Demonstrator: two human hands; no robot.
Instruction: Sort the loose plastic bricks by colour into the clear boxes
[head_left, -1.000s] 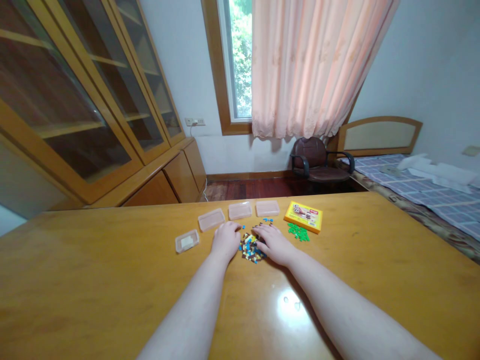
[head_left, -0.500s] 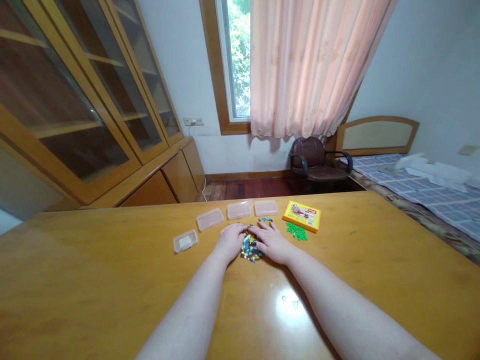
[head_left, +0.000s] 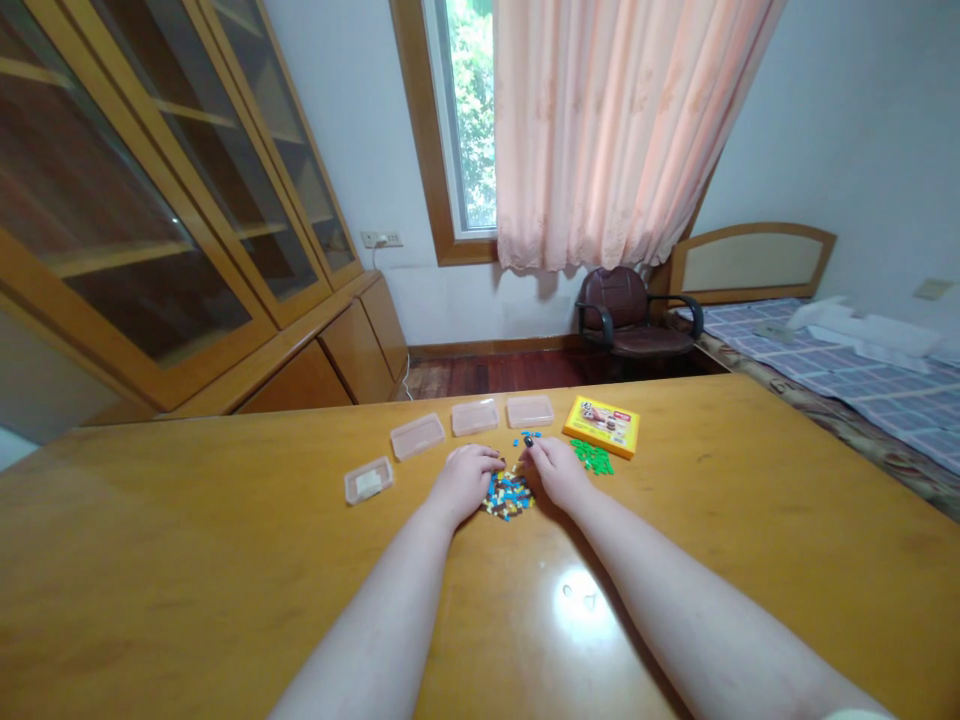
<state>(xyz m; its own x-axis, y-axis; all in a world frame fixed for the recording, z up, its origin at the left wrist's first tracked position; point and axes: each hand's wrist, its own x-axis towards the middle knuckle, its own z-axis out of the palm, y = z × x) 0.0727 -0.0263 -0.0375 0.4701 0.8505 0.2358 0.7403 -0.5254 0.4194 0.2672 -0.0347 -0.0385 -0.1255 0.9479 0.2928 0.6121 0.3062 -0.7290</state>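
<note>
A mixed pile of small plastic building bricks [head_left: 508,496], in blue, yellow, white and brown, lies on the wooden table [head_left: 262,560]. At its left edge rests my left hand [head_left: 465,482], fingers stretched over the bricks and holding nothing I can see. My right hand [head_left: 559,474] is just beyond the pile on the right, its thumb and fingertips drawn together; whatever may be between them is too small to make out. Several loose blue bricks [head_left: 532,436] lie just past those fingertips. To the right of this hand is a separate heap of green bricks [head_left: 592,457].
Clear plastic boxes [head_left: 474,418] stand in an arc behind the pile; the leftmost box [head_left: 368,482] has something white inside. A yellow printed box [head_left: 602,425] lies behind the green heap. Beyond the table are an office chair [head_left: 615,310], a bed and a glass-door cabinet.
My right hand has drawn back from over the pile, and its spread fingers have come together. More of the pile shows. My left hand stays at the left edge.
</note>
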